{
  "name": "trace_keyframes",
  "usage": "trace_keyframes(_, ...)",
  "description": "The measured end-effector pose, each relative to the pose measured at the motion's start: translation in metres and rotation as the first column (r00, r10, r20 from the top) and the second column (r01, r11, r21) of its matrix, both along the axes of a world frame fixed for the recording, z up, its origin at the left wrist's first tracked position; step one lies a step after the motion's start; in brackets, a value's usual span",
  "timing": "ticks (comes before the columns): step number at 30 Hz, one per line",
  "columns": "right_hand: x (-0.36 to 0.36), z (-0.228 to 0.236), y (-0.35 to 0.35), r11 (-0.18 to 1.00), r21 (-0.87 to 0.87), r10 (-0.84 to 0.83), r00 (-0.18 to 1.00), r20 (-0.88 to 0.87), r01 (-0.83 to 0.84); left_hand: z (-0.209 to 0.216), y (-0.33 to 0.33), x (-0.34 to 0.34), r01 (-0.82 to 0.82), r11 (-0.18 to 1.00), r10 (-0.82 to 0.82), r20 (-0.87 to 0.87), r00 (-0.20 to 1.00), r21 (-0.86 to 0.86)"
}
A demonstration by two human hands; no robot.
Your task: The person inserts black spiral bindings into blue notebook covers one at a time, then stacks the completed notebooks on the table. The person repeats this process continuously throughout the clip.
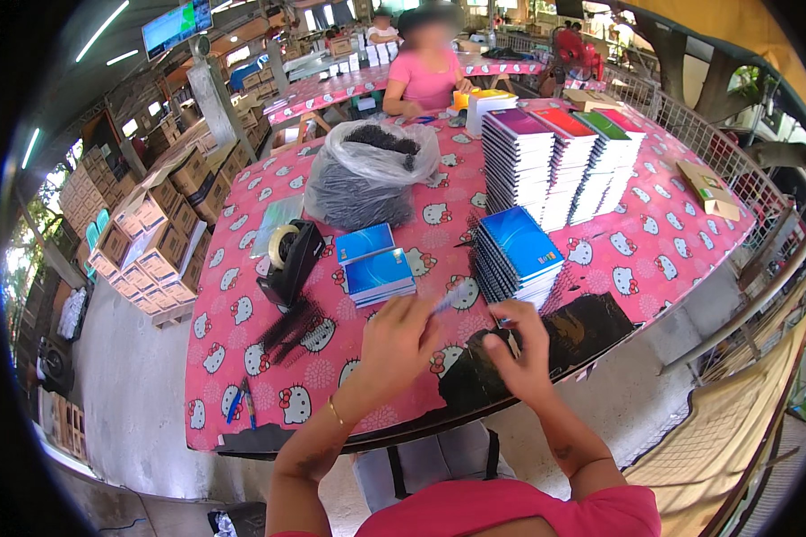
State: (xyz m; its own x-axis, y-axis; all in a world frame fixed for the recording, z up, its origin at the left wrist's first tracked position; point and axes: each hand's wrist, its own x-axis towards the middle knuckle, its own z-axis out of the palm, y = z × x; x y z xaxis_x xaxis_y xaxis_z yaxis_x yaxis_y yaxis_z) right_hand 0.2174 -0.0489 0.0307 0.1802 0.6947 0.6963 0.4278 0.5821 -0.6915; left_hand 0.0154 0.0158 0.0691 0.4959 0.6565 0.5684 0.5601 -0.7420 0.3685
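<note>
A person in a pink top stands at the near edge of a tabletop point(394, 407) covered in a pink cloth with a cartoon-cat print, both bare hands above its near half. The left hand point(401, 333) has its fingers bent; a blurred, pale strip point(458, 296) shows at its fingertips, and whether they pinch it I cannot tell. The right hand point(521, 347) is curved, its thumb apart from the fingers, near the dark, worn patch point(591, 327) along the near edge. Just beyond it stands a stack of blue spiral notebooks point(521, 246), right of the tabletop's middle. Beyond the left hand lie two small piles of blue notebooks point(379, 274), beside a black tape dispenser point(295, 268). Loose black coils point(291, 329) lie nearer the left edge, and pens point(247, 403) rest by the near left corner. A clear plastic bag point(367, 183) full of black coils sits toward the far edge. To its right rise tall stacks of notebooks point(518, 166) with purple, red, green and pink covers. A co-worker point(430, 76) in pink is at the far edge.
</note>
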Motion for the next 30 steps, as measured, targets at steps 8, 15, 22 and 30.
trace_keyframes(8,0.069,0.096,0.047,0.885,-0.191,0.271,0.803,-0.530,-0.424,0.077,0.089,0.103,0.278,0.953,-0.301,0.274,0.913,0.121)
trace_keyframes(15,0.140,0.053,0.099,0.832,-0.322,-0.164,0.754,0.636,0.452,-0.001,0.144,0.153,0.070,0.981,-0.056,-0.084,0.995,0.182)
trace_keyframes(22,0.062,0.040,0.060,0.893,0.176,-0.413,0.601,0.684,0.414,-0.020,0.143,0.072,0.131,0.990,-0.086,0.491,0.867,-0.059)
trace_keyframes(30,0.061,0.009,0.067,0.883,0.243,-0.452,0.589,0.670,0.402,-0.129,0.129,-0.069,-0.183,0.953,0.225,-0.156,0.962,0.243)
